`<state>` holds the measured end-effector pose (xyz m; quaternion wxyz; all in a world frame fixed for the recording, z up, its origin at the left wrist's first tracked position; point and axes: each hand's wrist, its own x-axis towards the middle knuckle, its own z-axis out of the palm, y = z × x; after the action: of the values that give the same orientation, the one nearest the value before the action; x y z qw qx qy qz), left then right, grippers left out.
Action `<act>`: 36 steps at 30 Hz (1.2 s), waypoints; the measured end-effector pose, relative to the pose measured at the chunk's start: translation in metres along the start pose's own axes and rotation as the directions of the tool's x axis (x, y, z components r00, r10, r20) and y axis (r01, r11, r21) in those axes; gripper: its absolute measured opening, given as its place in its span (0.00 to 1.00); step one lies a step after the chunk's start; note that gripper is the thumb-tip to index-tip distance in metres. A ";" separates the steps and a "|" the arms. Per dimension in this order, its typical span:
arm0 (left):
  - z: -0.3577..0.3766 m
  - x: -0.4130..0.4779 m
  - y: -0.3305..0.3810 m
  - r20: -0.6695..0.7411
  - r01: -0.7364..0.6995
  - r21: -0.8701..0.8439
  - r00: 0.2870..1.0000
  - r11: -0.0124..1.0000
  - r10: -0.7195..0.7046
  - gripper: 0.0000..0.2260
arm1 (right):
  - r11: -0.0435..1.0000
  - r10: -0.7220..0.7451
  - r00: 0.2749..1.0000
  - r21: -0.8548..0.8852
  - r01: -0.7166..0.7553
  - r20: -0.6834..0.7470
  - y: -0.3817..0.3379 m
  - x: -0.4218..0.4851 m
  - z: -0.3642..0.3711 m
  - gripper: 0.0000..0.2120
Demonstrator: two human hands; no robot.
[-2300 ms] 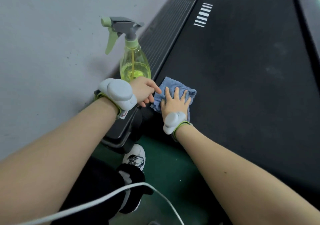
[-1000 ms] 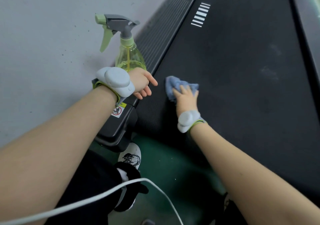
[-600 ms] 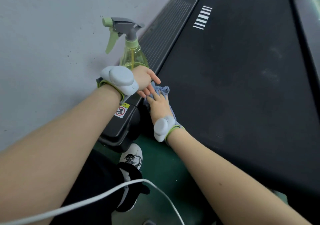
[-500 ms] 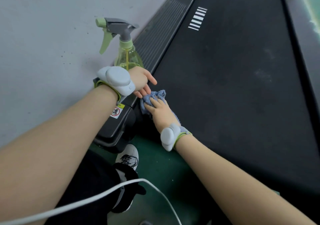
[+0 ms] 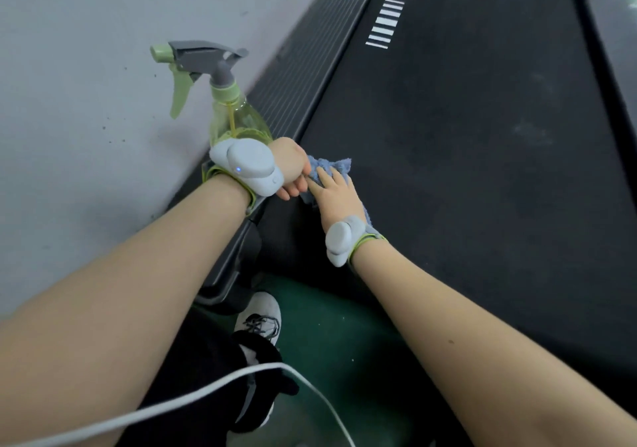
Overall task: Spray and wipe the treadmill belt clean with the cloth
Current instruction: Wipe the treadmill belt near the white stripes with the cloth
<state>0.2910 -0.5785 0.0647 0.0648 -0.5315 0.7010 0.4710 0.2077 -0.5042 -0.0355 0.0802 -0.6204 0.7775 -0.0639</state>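
**Blue cloth at the near left edge of the belt**

A plain grey surface [image 5: 86, 102] with small dark specks fills the upper left of the frame. Next to it, the black treadmill belt [image 5: 482, 171] runs up the right side. A ribbed side rail [image 5: 310, 67] goes along the belt's left edge. A patch of white stripes [image 5: 385, 22] sits near the top, and some pale smudges [image 5: 532, 133] show at the right.

The blue cloth [image 5: 332, 166] lies on the belt just left of the middle of the frame, close to the rail. The right hand [image 5: 336, 195] lies flat on it with straight fingers, so its grip is wide and it presses the cloth down. The left hand [image 5: 293, 171] is just left of the cloth and touches it, with its fingers curled under. I cannot tell if its grip holds the cloth's edge or nothing.

The spray bottle [image 5: 234, 115] stands upright just above the left hand, beside the rail. Its nozzle points to the left, and there is yellow-green liquid inside. A grey wrist band [image 5: 246, 165] hides the bottle's bottom.

Low in the frame, a white shoe [image 5: 260, 315] rests on green floor [image 5: 327, 329]. A white cable [image 5: 172, 408] curves across the bottom.
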 end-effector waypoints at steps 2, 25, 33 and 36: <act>-0.004 -0.001 0.009 0.241 0.105 -0.022 0.966 0.994 -0.097 0.11 | 0.999 0.051 0.998 -0.010 -0.050 0.030 0.021 -0.009 -0.003 0.28; 0.022 -0.008 0.022 0.115 -0.081 0.036 0.990 0.996 0.077 0.14 | 0.988 0.038 0.989 0.151 -0.017 -0.144 0.011 -0.053 0.005 0.21; 0.019 -0.010 0.028 0.212 -0.020 0.086 0.977 0.996 0.001 0.14 | 0.947 0.310 0.923 0.153 -0.281 -0.226 0.099 -0.120 -0.016 0.19; 0.015 -0.016 0.024 0.205 -0.024 0.078 0.979 0.997 0.007 0.13 | 0.834 0.547 0.823 0.188 -0.519 -0.154 0.113 -0.137 -0.018 0.25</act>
<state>0.2726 -0.5575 0.0799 0.1542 -0.4719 0.7132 0.4949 0.1260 -0.3452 -0.0341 0.0585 -0.3613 0.9177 -0.1545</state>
